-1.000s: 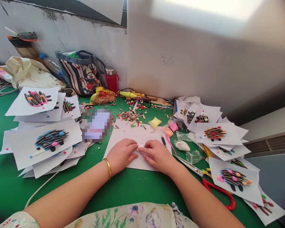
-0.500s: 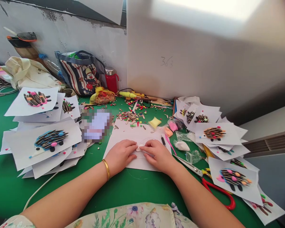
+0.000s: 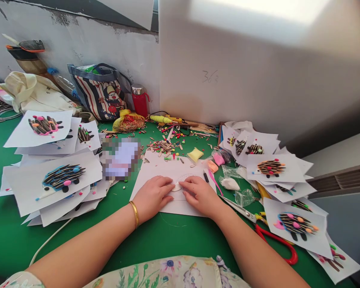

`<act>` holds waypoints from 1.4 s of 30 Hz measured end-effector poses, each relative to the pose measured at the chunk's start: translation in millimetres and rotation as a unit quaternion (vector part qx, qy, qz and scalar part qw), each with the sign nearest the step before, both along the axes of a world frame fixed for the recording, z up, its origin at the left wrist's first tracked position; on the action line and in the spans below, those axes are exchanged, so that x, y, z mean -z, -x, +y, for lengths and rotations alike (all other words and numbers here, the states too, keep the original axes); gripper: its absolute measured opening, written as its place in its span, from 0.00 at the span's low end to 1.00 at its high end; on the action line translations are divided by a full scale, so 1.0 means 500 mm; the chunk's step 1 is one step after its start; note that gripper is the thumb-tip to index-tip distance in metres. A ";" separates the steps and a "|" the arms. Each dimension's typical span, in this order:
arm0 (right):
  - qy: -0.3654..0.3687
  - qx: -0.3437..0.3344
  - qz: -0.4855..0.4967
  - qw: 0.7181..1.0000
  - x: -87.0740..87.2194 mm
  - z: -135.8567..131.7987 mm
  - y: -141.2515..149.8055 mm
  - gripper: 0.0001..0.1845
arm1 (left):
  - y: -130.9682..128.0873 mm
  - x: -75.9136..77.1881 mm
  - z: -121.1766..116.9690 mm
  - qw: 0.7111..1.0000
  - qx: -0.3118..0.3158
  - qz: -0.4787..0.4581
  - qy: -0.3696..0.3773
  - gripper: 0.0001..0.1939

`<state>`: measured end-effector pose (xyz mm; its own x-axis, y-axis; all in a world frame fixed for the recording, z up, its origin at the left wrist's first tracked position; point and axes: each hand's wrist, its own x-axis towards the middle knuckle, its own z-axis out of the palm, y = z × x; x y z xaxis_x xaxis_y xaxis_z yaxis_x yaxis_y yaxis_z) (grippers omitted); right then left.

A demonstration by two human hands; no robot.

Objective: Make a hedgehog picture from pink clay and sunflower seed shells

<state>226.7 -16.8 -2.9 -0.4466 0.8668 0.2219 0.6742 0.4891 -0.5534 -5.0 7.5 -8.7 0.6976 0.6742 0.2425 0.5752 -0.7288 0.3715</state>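
A sheet of white paper (image 3: 151, 170) with a faint pencil drawing lies flat in front of me. A small flattened piece of white modelling clay (image 3: 177, 187) rests on it between my hands. My left hand (image 3: 154, 193) lies at its left side, fingers stretched out and thumb apart, with the fingertips at the clay's edge. My right hand (image 3: 201, 195) has bent fingers, with the tips pressed on the clay's right edge. It covers part of the drawing. A black pen (image 3: 206, 176) and a pink modelling tool (image 3: 215, 182) lie just right of the drawing.
Stacked hedgehog pictures stand left (image 3: 63, 180) and right (image 3: 274, 168). Scissors (image 3: 276, 240) lie beside my right forearm. Bagged yellow clay (image 3: 195, 154), white clay (image 3: 230, 184) and scattered seeds (image 3: 162, 147) lie beyond. A phone (image 3: 121, 160), red flask (image 3: 140, 102) and striped bag (image 3: 99, 94) are farther left.
My right fingertips have shifted slightly right, away from my left hand. More of the white clay shows between the hands, and it looks wider. My left hand stays nearly in place.
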 end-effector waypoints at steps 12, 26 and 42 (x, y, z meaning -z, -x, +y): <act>0.000 0.017 0.006 1.000 0.011 0.005 0.002 0.22 | -0.010 -0.012 -0.004 0.999 -0.009 0.036 0.005 0.21; -0.009 0.033 -0.007 0.999 0.019 0.009 0.005 0.18 | -0.011 -0.014 -0.004 1.000 -0.013 0.016 0.008 0.22; -0.013 0.040 -0.044 0.998 0.015 0.012 0.015 0.22 | -0.010 -0.013 -0.003 1.000 -0.009 0.005 0.005 0.18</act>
<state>219.2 -11.0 -10.2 -0.3954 0.8948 0.2072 0.7565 0.4452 -0.4792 -0.2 6.2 -2.0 0.6879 0.6887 0.2291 0.5912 -0.7148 0.3736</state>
